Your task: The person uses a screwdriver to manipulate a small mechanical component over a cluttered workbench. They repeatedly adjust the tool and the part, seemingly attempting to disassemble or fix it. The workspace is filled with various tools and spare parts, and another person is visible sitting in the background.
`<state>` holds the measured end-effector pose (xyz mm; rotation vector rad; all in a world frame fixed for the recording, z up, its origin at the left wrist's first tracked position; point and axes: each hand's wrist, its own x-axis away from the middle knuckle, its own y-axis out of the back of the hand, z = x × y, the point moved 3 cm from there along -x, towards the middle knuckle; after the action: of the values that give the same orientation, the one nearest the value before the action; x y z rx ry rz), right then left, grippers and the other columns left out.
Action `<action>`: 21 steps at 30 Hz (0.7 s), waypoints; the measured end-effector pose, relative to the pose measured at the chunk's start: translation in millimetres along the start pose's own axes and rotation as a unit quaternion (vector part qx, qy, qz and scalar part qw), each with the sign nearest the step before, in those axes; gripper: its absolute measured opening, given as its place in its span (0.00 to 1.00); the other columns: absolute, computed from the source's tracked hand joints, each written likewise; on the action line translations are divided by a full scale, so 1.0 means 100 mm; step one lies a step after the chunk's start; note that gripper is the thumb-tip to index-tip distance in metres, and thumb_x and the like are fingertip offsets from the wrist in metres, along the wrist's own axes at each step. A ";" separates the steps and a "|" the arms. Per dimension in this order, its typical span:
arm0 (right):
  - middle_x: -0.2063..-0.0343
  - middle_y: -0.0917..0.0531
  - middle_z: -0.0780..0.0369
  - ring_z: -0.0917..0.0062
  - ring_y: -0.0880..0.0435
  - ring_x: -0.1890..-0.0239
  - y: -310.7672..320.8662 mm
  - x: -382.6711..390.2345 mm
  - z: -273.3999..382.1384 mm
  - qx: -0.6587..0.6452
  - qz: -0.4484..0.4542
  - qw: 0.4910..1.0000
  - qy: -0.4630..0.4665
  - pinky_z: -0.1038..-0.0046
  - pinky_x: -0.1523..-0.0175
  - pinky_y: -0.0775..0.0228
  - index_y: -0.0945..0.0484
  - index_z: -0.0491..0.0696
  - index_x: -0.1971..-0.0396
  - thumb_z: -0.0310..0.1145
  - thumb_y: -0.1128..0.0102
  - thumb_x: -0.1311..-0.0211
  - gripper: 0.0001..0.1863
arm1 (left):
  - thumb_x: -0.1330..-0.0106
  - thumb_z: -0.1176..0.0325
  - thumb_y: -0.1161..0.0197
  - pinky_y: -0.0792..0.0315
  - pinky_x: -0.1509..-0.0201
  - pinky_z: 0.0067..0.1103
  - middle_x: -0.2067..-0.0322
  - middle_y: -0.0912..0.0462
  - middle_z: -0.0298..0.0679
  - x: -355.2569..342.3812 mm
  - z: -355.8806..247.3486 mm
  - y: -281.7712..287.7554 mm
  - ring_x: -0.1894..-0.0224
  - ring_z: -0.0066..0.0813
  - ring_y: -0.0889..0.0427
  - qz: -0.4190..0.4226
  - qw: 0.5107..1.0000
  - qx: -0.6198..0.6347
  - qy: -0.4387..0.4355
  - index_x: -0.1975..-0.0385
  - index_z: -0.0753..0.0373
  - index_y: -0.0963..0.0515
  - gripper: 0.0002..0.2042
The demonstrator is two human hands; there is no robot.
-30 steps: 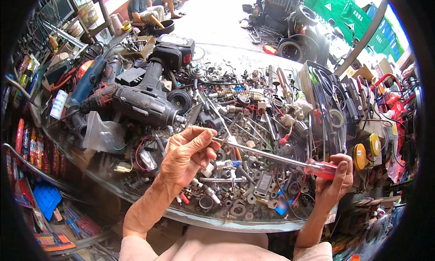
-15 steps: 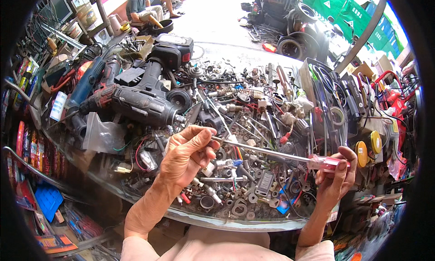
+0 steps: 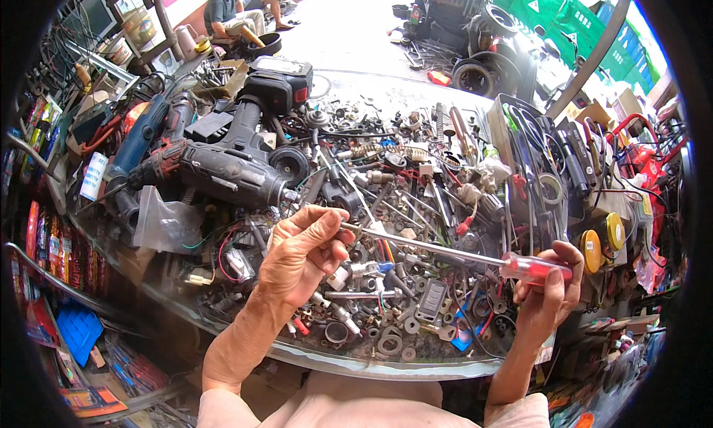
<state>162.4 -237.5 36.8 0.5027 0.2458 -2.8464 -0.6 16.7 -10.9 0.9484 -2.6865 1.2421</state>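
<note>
A screwdriver with a clear red handle and a long steel shaft lies nearly level across the air above the loose parts. My right hand is closed round its handle, thumb along the near side. At the other end, my left hand pinches a small dark metal piece between thumb and forefinger. That piece meets the screwdriver's tip; its exact kind is too small to make out. Beneath both hands spread nuts, washers, bolts and a grey key fob.
A glass-topped table carries the heap. Left stand a black impact wrench and a blue angle grinder. A clear bin of cables and tools is at the right. Far left, a person sits.
My right fingers have shifted on the screwdriver's handle, which catches the light differently. My left hand has moved very slightly left, still pinching the small piece at the tip.
</note>
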 end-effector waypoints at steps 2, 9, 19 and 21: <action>0.72 0.27 0.58 0.81 0.28 0.84 -0.02 0.00 0.03 -0.022 0.005 0.999 -0.027 0.84 0.85 0.38 0.33 0.38 0.55 0.37 0.41 0.50 0.25 | 0.38 0.68 0.38 0.32 0.82 0.12 0.75 0.18 0.43 0.01 0.00 0.01 0.78 0.22 0.19 -0.003 1.000 -0.001 0.000 0.65 0.65 0.21 0.08; 0.77 0.27 0.64 0.88 0.31 0.86 0.18 0.01 -0.06 0.083 0.039 0.992 -0.090 0.86 0.87 0.45 0.32 0.40 0.58 0.49 0.44 0.39 0.26 | 0.38 0.69 0.38 0.32 0.82 0.12 0.75 0.17 0.44 0.00 -0.01 0.02 0.78 0.21 0.18 0.002 1.000 0.012 -0.003 0.65 0.65 0.21 0.07; 0.74 0.26 0.60 0.83 0.26 0.85 -0.01 -0.02 -0.02 -0.001 0.027 0.999 -0.027 0.85 0.84 0.38 0.34 0.38 0.55 0.51 0.42 0.42 0.29 | 0.38 0.70 0.39 0.33 0.82 0.12 0.75 0.17 0.44 0.01 0.00 0.01 0.78 0.21 0.19 0.004 1.000 0.018 -0.004 0.64 0.65 0.22 0.07; 0.78 0.27 0.63 0.87 0.31 0.87 0.03 -0.02 -0.03 0.035 0.032 0.998 -0.048 0.87 0.85 0.44 0.33 0.39 0.55 0.56 0.44 0.42 0.32 | 0.38 0.69 0.38 0.33 0.82 0.12 0.75 0.17 0.44 0.00 0.00 0.01 0.78 0.21 0.19 0.008 1.000 0.024 -0.007 0.64 0.65 0.22 0.07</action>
<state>166.1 -239.1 34.3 0.3773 0.1121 -2.8151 -1.2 17.6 -11.5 0.9467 -2.6927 1.3136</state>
